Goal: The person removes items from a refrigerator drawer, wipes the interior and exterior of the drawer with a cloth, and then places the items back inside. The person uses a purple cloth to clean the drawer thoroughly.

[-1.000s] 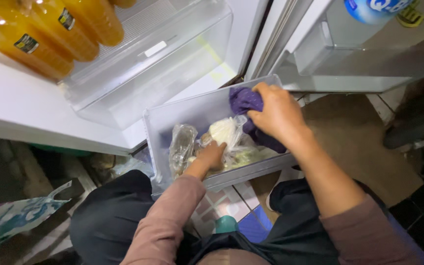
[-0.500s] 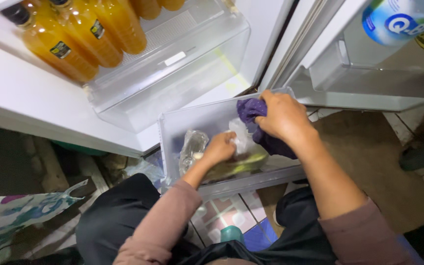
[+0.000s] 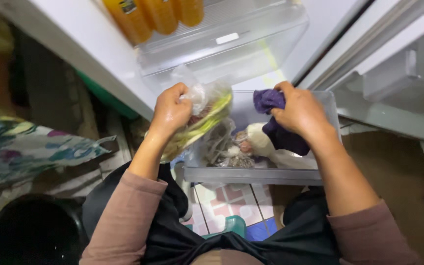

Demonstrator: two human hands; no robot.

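bag (image 3: 203, 117): lifted clear of drawer (image 3: 251, 174), gripped by left hand (image 3: 170, 110)
cloth (image 3: 277, 118): clutched by right hand (image 3: 303, 113), inside drawer
left: other bags (image 3: 231, 147) in drawer

Both forearms are bare, the dusty-pink knit sleeves (image 3: 123, 216) pushed up to about the elbow (the cuffs bunch in soft folds there). A loose black garment (image 3: 251, 245) covers the lap toward six o'clock. The left hand (image 3: 170, 110) and right hand (image 3: 300, 110) are bare.
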